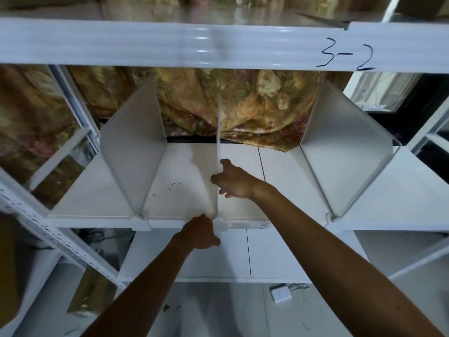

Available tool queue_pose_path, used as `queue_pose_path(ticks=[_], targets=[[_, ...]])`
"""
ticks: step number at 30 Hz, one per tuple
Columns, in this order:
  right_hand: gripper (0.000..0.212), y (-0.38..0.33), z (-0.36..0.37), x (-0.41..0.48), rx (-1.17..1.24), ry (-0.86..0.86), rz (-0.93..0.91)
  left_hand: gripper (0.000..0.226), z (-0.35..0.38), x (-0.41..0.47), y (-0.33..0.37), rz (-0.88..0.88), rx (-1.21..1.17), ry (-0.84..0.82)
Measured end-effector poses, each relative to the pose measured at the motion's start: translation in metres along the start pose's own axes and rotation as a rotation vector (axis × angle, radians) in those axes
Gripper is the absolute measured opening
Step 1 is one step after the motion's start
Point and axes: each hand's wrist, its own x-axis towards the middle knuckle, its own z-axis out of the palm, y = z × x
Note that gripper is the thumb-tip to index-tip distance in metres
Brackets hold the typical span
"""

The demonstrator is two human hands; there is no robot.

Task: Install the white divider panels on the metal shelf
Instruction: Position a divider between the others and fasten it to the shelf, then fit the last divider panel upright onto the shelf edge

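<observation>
A white metal shelf [92, 203] carries three upright white divider panels. The left panel [131, 152] and the right panel [340, 147] stand clipped at the shelf's front lip. The middle panel [219, 127] faces me edge-on, so I see only its thin edge. My right hand [234, 180] grips that panel partway up, with the thumb on its left side. My left hand [201, 232] is closed at the front lip, at the foot of the middle panel beside its white clip [222, 226].
A white beam [170, 45] marked "3-2" spans overhead. A patterned cloth [243, 105] hangs behind the shelf. A lower shelf board [243, 254] lies beneath. A perforated upright [60, 242] slants at left. A small white object [280, 293] lies on the floor.
</observation>
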Motion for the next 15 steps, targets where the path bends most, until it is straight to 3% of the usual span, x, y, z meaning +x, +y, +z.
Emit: queue_pose_path(ticks=[3,6,11,15], targets=[[0.063,0.038,-0.008,-0.010,0.140,-0.009,-0.011,0.061,-0.007,-0.005,0.026,-0.050,0.038,-0.134],[0.037,0.085,-0.032,-0.030,0.337,0.068,-0.015,0.070,-0.012,-0.004,0.059,-0.051,0.032,-0.185],[0.027,0.168,-0.077,-0.075,0.366,0.177,0.123,0.035,-0.001,0.010,0.122,0.090,-0.260,-0.154],[0.024,0.209,-0.106,-0.106,0.403,0.245,0.204,0.024,0.011,0.016,0.157,0.179,-0.296,-0.053]])
